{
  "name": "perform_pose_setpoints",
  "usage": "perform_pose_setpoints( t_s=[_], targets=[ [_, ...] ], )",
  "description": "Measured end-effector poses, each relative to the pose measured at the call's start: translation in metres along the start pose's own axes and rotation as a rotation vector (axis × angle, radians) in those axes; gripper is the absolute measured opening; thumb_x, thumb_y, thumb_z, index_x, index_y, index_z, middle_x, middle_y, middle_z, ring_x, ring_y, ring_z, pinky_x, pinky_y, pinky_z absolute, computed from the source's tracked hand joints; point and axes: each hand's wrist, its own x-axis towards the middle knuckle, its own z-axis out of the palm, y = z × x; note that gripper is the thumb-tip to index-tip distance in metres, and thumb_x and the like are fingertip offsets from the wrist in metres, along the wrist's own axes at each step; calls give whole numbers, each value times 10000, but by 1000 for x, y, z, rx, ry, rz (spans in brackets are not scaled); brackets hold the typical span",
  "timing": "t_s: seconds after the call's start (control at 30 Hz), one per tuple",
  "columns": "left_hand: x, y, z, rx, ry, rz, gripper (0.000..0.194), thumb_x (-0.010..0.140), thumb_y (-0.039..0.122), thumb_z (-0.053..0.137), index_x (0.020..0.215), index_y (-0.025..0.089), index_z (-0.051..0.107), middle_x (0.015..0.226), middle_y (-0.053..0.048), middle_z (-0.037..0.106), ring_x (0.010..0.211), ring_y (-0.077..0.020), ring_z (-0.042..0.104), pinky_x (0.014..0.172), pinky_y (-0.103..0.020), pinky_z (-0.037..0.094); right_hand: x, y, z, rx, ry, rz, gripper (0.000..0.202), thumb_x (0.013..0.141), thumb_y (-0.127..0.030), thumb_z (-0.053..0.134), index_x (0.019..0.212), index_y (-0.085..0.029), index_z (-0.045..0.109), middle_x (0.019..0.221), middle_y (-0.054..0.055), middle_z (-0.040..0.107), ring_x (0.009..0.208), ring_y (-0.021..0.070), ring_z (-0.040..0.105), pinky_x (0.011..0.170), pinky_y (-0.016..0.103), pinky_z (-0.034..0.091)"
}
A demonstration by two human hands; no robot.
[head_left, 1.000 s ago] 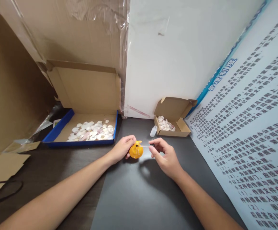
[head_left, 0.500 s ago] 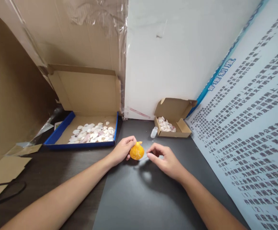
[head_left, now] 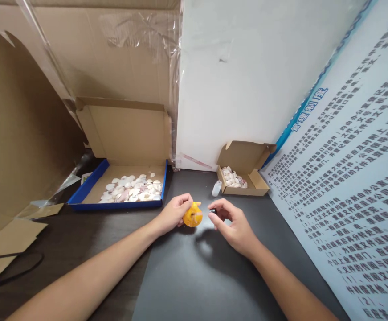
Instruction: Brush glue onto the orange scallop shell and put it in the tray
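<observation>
My left hand [head_left: 177, 211] pinches the upper left edge of an orange-yellow object [head_left: 193, 216], rounded, with pale marks and a dark spot near its middle. Just to its right, my right hand [head_left: 229, 219] holds a small black cap-like piece [head_left: 213, 211] between thumb and forefinger; a gap separates it from the orange object. Behind my right hand a small whitish translucent bottle [head_left: 216, 188] stands on the dark mat [head_left: 194, 285], beside the small cardboard box [head_left: 243, 191].
A blue-edged box [head_left: 113, 206] holding many white shells [head_left: 132, 188] lies open at the back left. More shells [head_left: 234, 177] fill part of the small box. Cardboard pieces [head_left: 10, 245] and a black cable [head_left: 20, 272] lie at far left. A printed board [head_left: 357, 178] stands at right.
The orange object has turned in my left hand, and a dark spot now shows on it. The black piece has come into view in my right fingers. The whole view has shifted slightly.
</observation>
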Motion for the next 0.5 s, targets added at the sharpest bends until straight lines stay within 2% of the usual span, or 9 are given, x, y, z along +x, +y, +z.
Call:
perform_pose_setpoints(
  t_s=[0.1, 0.2, 0.27, 0.4, 0.5],
  targets=[
    [0, 1, 0, 26, -5, -6, 290, 802, 464, 519, 718, 204, 421, 468, 90, 450, 296, -40, 324, 304, -147, 231, 1, 0, 0, -26, 70, -16, 164, 882, -316, 573, 990, -193, 576, 681, -31, 506, 556, 115, 511, 554, 239, 432],
    [0, 1, -1, 32, -6, -5, 286, 801, 454, 523, 711, 203, 421, 477, 87, 454, 302, -42, 337, 307, -149, 237, 1, -1, -2, -114, -8, -41, 88, 861, -280, 580, 853, -193, 576, 636, -38, 481, 560, 114, 465, 552, 235, 403],
    [0, 0, -1, 32, -5, -3, 283, 804, 449, 521, 709, 202, 418, 482, 84, 462, 305, -44, 342, 307, -151, 242, 0, -1, -3, -112, -61, -45, 117, 867, -273, 565, 785, -190, 565, 617, -39, 470, 560, 113, 451, 555, 235, 396],
    [0, 0, -1, 54, -3, -6, 262, 812, 429, 506, 714, 200, 425, 486, 77, 473, 310, -46, 352, 309, -148, 248, 0, 2, -1, -8, 21, -32, 145, 894, -323, 556, 937, -188, 588, 668, -36, 467, 563, 114, 483, 555, 237, 418],
    [-1, 1, -1, 61, -11, -11, 245, 814, 415, 498, 720, 196, 439, 484, 79, 465, 312, -45, 351, 312, -146, 258, 0, 2, 1, -25, 86, -29, 169, 891, -323, 568, 999, -194, 580, 685, -35, 476, 560, 114, 491, 554, 237, 421]
  ],
)
